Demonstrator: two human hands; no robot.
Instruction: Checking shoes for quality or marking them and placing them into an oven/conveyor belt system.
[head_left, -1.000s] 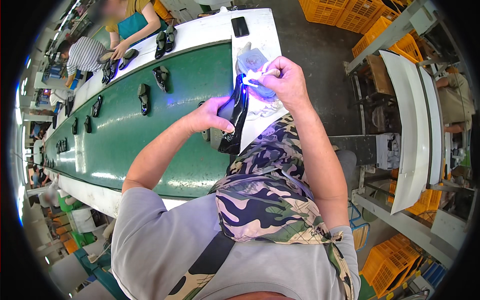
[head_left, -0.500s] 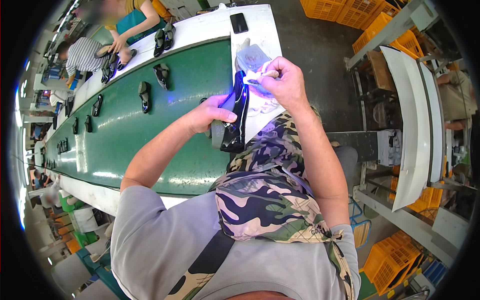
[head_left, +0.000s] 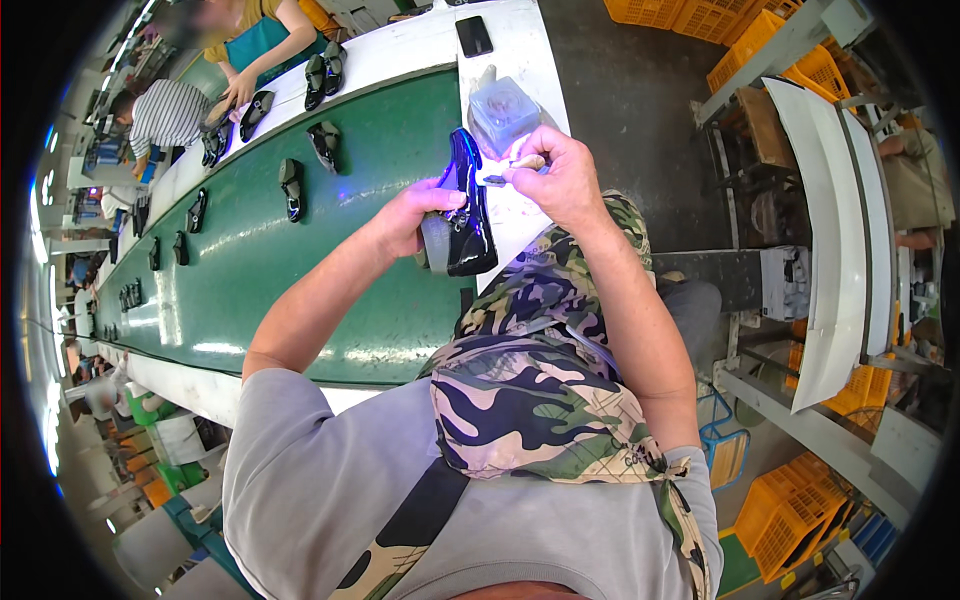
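Note:
A glossy black shoe (head_left: 470, 215) is in my left hand (head_left: 413, 212), toe end nearer me, with the thumb over its side and a bluish glare along its edge. My right hand (head_left: 562, 178) is closed around a small thin tool with a pale handle (head_left: 530, 161). The tool's dark tip points at the shoe's side; whether it touches cannot be made out. Just beyond my right hand, a translucent square tub (head_left: 503, 112) stands on the white table edge (head_left: 545, 75).
Several dark shoes (head_left: 290, 190) sit on the green belt (head_left: 385, 130) to the left. A black phone (head_left: 474, 37) lies on the far white surface. Across the belt, a co-worker (head_left: 265, 45) handles shoes. Orange crates (head_left: 790, 515) and a white curved panel (head_left: 815, 240) stand at the right.
The shoe in my left hand has shifted slightly away from me and turned a little. My right hand has dropped a little, and the tub shows more fully.

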